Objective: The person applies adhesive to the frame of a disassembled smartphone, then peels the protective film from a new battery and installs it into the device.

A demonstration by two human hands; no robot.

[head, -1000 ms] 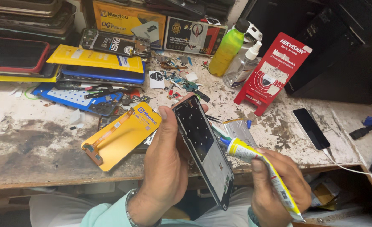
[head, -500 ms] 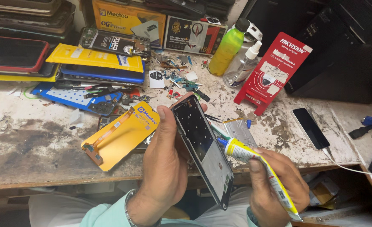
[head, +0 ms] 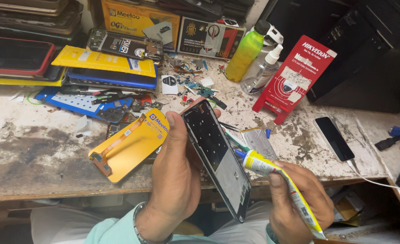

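The left hand grasps an opened phone frame by its long edges, with the thumb on the near edge and the fingers wrapped behind it, and it holds the frame tilted above the front edge of the workbench. The right hand is clenched around a yellow glue tube, and the blue nozzle of the tube touches the right edge of the frame, near its middle. The frame looks thin, light and stiff, but I judge it fragile: the inner side is exposed, so it is safer to take it only by the rim and not to press on the flat inner face. The tube is soft and already squeezed flat at its tail, so a small pressure near the nozzle is probably enough. On the bench, a yellow pad lies just beside the left hand, and a green bottle and a dark phone stand well apart.
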